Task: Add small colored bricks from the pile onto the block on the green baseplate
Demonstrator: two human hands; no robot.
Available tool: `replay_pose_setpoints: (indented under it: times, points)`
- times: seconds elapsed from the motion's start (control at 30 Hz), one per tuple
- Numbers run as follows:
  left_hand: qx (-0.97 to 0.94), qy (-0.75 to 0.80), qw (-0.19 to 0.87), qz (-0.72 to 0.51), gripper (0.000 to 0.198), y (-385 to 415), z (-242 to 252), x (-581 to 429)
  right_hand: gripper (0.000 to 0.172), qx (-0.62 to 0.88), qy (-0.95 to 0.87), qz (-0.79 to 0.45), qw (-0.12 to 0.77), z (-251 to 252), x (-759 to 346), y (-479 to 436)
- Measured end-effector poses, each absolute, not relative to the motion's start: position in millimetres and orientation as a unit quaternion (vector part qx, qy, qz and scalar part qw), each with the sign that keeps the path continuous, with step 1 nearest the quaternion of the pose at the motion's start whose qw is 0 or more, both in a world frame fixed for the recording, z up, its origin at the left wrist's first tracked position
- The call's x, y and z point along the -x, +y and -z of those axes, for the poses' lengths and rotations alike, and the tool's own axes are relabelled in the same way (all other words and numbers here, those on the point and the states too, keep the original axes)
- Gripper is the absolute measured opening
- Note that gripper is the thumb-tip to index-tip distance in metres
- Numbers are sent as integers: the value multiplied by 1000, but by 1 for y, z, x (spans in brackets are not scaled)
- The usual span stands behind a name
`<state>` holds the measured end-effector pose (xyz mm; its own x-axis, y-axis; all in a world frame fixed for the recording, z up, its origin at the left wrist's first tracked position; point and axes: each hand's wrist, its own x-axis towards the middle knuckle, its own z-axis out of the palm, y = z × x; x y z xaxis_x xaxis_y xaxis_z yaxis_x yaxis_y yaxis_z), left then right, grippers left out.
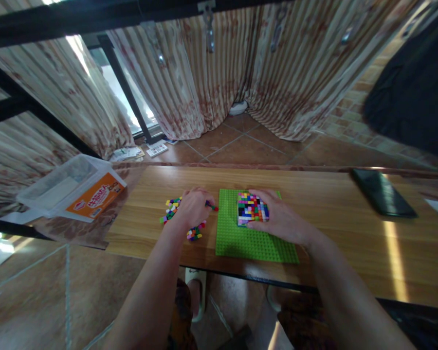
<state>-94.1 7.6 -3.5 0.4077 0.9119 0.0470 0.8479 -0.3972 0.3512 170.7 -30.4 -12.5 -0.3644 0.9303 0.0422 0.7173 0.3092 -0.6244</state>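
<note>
A green studded baseplate [257, 245] lies on the wooden table, with a block of many-coloured small bricks [251, 209] on its upper part. My right hand [281, 216] curves around the right side of this block, thumb at its lower edge and fingers at its upper edge. To the left of the baseplate, loose coloured bricks [194, 233] lie in a pile. My left hand [195, 206] is over that pile, fingers bent down among the bricks. Some dark and red bricks show at its fingertips; whether it grips any cannot be made out.
A clear plastic box [67, 187] with an orange label stands beyond the table's left end. A dark phone-like object [383, 192] lies on the right part of the wooden table [328, 204]. Striped curtains hang behind.
</note>
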Motion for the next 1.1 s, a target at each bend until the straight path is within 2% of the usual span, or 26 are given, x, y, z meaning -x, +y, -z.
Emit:
replay_pose_setpoints:
  times: [0.33, 0.43, 0.7, 0.83, 0.97, 1.1]
  points:
    - [-827, 546, 109, -82, 20, 3, -1, 84, 85, 520, -783, -264, 214, 12, -170, -30]
    - [-822, 543, 123, -115, 19, 5, -6, 85, 84, 525, -779, -269, 212, 11, -170, -30]
    - [-751, 490, 313, -312, 12, -3, -8, 64, 81, 522, -780, -266, 219, 12, -169, -30]
    - [-736, 457, 354, -352, 11, -13, -7, 45, 80, 524, -777, -268, 226, 13, -169, -29]
    - [-744, 444, 353, -354, 14, -19, -6, 37, 84, 522, -776, -272, 228, 14, -169, -29]
    - [-768, 449, 303, -341, 14, -19, -2, 34, 83, 516, -780, -271, 229, 14, -169, -28]
